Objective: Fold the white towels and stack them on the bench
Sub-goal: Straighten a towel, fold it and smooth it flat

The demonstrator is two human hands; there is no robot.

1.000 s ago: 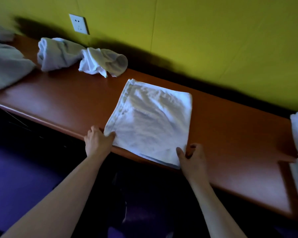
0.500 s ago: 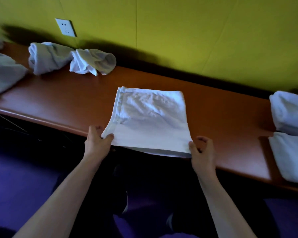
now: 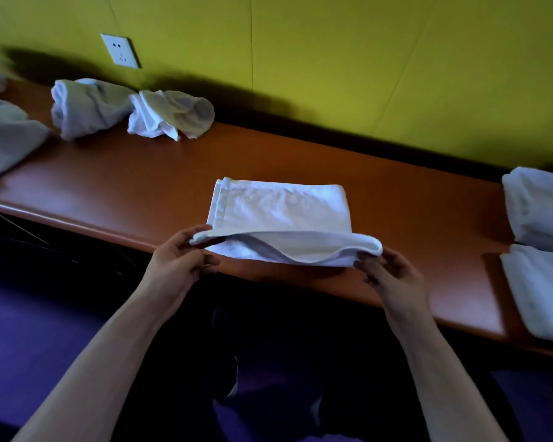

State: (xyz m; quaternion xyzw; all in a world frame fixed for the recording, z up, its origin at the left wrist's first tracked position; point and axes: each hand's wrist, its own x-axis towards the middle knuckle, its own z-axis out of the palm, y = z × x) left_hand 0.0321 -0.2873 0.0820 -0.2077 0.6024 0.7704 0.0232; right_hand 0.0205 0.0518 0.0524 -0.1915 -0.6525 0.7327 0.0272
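Fingers (image 3: 186, 240) of both hands pinch the towel (image 3: 281, 212) by its near corners, lifted mid-fold. Next, that edge should probably be laid over the far edge beyond the fingers, on the surface (image 3: 141, 180).

arms: two bare forearms, no sleeves in view
left hand (image 3: 176, 263): bare, no glove, ring or watch seen
right hand (image 3: 393, 275): bare, no glove or wristband seen
legs: dark clothing below, details too dim to tell

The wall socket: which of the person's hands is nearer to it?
Left. The left hand sits below and slightly right of the wall socket; the right hand is farther right, at the towel's other corner.
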